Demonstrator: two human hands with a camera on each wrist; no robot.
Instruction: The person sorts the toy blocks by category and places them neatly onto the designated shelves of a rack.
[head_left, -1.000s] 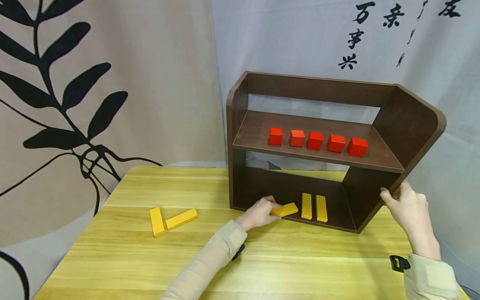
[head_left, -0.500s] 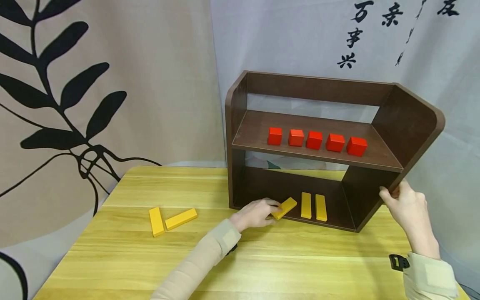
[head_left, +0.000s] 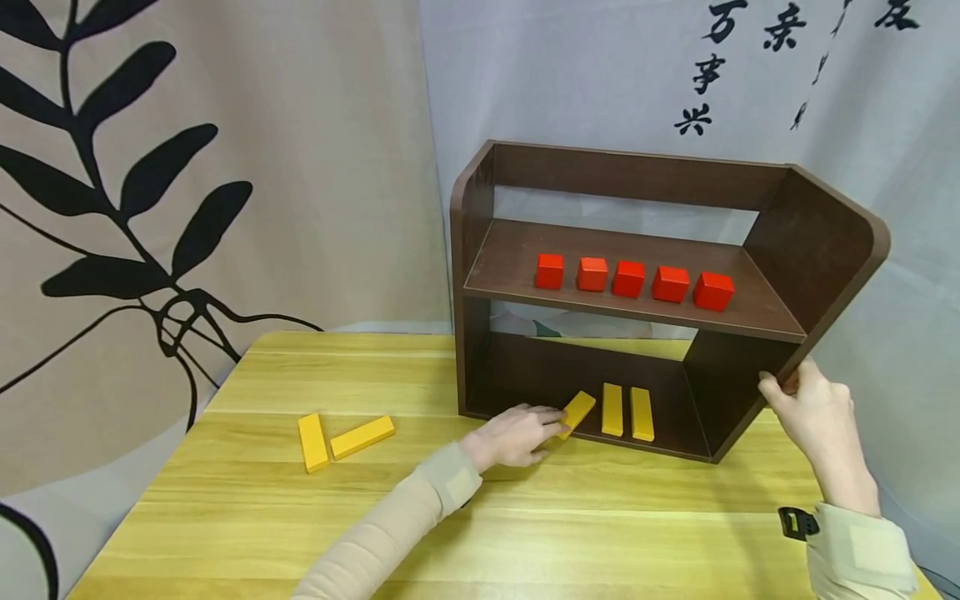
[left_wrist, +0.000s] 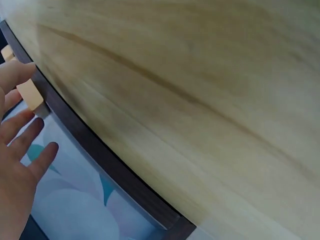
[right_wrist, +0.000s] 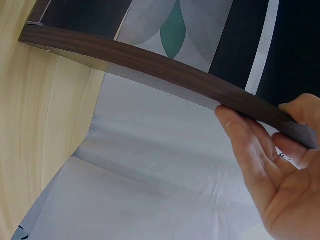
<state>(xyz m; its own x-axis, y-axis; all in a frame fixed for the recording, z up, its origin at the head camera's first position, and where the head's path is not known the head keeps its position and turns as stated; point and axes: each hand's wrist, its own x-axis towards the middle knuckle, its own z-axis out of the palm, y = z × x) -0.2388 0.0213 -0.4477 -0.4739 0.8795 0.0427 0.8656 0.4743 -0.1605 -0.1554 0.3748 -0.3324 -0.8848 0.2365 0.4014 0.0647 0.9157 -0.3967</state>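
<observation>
With fingers fairly straight and spread, my left hand (head_left: 516,435) touches a yellow block (head_left: 579,409) lying slanted at the front of a brown wooden shelf's lower level. In the left wrist view, the block (left_wrist: 33,96) is beside the thumb and fingertips. To its right, two more yellow blocks (head_left: 612,410) (head_left: 642,414) lie side by side, roughly straight. My right hand (head_left: 821,429) grips the right side panel of the shelf (head_left: 641,161), thumb on one face and fingers on the other, as the right wrist view shows.
Several red cubes (head_left: 627,279) stand in a row on the upper level. Two yellow blocks (head_left: 313,443) (head_left: 363,437) lie on the wooden table (head_left: 247,525) at the left. Printed cloth (head_left: 337,167) hangs behind.
The block by my left hand has turned from nearly crosswise to a steeper slant, toward the line of its neighbours. My left fingers have loosened and straightened. The right hand stays put.
</observation>
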